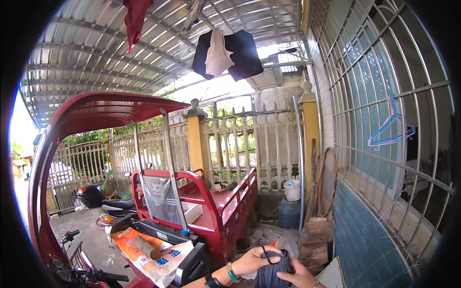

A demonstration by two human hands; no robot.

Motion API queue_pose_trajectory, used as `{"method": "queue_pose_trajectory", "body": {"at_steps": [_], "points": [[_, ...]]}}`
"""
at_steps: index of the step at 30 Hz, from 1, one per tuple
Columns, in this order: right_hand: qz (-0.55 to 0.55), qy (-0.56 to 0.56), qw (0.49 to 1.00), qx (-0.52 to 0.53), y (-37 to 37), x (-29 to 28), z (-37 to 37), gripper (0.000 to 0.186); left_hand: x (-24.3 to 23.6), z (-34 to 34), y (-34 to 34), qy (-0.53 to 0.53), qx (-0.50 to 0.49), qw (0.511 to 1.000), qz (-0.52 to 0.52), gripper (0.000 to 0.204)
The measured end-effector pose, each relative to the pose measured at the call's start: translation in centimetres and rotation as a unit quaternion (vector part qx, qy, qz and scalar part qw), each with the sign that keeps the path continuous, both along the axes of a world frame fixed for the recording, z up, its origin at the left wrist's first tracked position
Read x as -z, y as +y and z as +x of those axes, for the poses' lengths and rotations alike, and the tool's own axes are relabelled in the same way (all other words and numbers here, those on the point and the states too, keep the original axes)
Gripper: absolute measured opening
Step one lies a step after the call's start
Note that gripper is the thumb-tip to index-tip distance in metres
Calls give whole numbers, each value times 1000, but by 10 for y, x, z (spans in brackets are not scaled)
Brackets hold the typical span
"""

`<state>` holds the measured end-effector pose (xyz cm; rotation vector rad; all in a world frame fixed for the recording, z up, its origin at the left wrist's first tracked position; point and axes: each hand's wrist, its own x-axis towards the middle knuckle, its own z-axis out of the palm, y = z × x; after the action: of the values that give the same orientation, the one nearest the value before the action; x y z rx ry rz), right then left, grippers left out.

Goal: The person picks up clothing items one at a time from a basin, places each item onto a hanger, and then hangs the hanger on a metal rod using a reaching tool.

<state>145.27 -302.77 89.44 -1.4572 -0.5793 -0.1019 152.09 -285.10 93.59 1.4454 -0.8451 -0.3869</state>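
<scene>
At the bottom centre my left hand (254, 261), with a green bangle and a dark watch on the wrist, is closed on a black band or cord at the top of a dark grey cloth item (270, 277). My right hand (298, 276) grips the same cloth from the right, its thumb pressed on the front. A small orange piece shows just above my left fingers; what it is I cannot tell. The cloth's lower part runs out of the picture.
A red cargo tricycle (230, 211) fills the left, its seat covered by an orange-white sack (134, 245). A scooter (117, 204) stands behind. A barrel (289, 216), bucket (292, 192) and pole line the fence. Hangers (386, 134) hang on the barred window; clothes (245, 57) hang overhead.
</scene>
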Motion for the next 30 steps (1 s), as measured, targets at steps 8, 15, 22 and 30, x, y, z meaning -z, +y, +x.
{"method": "queue_pose_trajectory", "body": {"at_steps": [8,15,22,30], "points": [[-76,-20,997,-15,23,-20,57,67,-4,40,50,-11,1,1000,26,16],[-72,-7,997,-7,7,-22,90,44,0,59,48,-45,-133,989,52,20],[-19,30,998,-49,-11,-21,152,19,2,85,25,15,-246,968,50,25],[-22,-138,987,76,-41,-47,201,17,8,96,10,27,-224,970,92,37]]}}
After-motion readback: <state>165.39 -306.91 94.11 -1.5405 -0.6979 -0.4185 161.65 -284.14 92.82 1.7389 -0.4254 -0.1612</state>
